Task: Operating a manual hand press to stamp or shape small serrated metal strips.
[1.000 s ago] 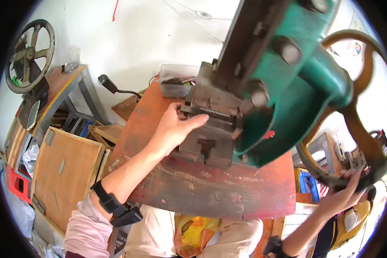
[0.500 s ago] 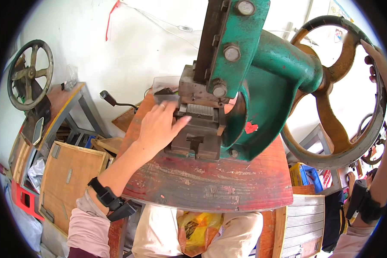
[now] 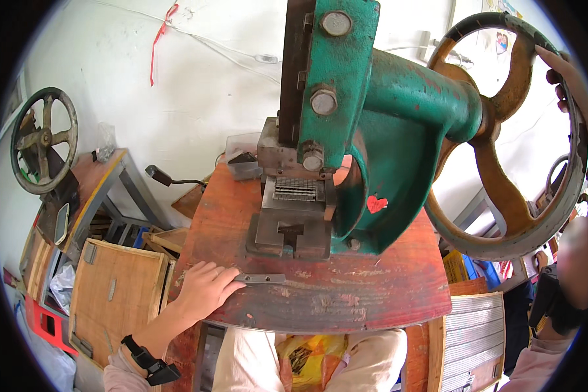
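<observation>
Narrow grey metal bar with holes point(image 3: 266, 278) juts rightward from the left hand point(image 3: 209, 285), whose thumb and fingers pinch its end above the red-brown wooden surface point(image 3: 379, 300). Best steady the large spoked metal handwheel point(image 3: 487, 247) with the right hand point(image 3: 568, 85) (its firmness I cannot tell).

Wall point(image 3: 209, 108) — red ribbon point(image 3: 155, 49) hanging | left bench point(image 3: 91, 171) — phone point(image 3: 61, 223), spoked wheel point(image 3: 45, 137) | wooden box point(image 3: 129, 297) beside it
</observation>
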`<state>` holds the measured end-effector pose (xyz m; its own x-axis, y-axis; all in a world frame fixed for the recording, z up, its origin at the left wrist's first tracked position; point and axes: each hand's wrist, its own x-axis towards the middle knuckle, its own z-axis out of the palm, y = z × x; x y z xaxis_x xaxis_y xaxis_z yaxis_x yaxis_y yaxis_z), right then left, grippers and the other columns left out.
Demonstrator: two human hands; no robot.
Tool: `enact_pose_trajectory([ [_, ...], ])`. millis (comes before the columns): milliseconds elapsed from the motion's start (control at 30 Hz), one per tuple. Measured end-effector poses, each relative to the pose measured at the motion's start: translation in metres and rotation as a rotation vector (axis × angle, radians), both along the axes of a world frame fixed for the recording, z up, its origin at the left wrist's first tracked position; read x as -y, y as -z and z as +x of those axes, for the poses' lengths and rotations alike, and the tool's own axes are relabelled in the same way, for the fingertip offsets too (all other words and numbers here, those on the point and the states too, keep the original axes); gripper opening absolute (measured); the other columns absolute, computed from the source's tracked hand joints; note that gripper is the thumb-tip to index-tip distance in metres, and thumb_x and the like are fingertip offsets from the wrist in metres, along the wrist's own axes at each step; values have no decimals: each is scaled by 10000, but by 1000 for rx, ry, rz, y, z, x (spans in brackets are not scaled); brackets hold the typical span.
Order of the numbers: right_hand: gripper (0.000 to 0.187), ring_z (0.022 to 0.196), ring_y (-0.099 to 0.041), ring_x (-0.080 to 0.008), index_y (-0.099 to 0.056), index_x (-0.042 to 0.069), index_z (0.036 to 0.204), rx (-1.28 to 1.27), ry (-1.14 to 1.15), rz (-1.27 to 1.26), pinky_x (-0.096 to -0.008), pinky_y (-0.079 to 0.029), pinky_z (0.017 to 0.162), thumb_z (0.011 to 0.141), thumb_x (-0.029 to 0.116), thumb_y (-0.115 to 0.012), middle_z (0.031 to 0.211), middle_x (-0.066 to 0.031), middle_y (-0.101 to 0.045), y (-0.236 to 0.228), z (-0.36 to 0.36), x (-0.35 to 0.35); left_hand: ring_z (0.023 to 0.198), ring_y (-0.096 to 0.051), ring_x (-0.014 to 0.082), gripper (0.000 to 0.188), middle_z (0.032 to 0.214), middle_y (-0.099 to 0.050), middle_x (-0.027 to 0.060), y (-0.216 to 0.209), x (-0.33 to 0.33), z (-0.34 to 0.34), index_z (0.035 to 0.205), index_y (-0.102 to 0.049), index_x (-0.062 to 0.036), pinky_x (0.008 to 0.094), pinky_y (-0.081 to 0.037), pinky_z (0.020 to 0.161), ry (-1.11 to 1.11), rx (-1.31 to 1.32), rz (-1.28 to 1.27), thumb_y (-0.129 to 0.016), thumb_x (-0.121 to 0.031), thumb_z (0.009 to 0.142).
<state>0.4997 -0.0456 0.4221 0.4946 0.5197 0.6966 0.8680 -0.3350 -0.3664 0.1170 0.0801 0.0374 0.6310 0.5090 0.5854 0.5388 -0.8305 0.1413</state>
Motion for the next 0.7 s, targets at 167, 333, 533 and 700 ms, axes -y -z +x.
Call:
enact_pose_trajectory([
  [167,396,599,-572,-175,-619,-105,925,-62,20,27,-265,-477,545,820,270,-689,762,-136,-623,-8,10,-2,674,-567,238,243,744,-578,60,-21,-7,18,840,-597,-70,337,-450,600,-13,-229,-48,-746,-222,722],
  [333,394,598,-569,-173,-618,-103,932,-55,-198,-75,-260,-477,549,825,271,-683,757,-136,-620,-3,-2,-3,802,-566,286,300,836,-581,79,-49,-18,57,921,-588,-37,362,-477,703,138,147,168,-739,-221,738],
  [533,382,601,-568,-156,-629,-92,954,-7,30,20,-248,-480,547,833,267,-671,767,-127,-628,5,-11,-5,1093,-489,395,523,1072,-585,197,-69,-67,112,1162,-520,18,462,-389,939,92,116,182,-618,-387,847],
  [700,383,605,-571,-151,-633,-89,941,14,-17,15,-247,-488,545,834,276,-675,773,-125,-632,5,-13,-6,1108,-491,386,530,1154,-561,210,-75,-84,118,1135,-531,52,425,-417,925,119,-93,69,-604,-392,856],
])
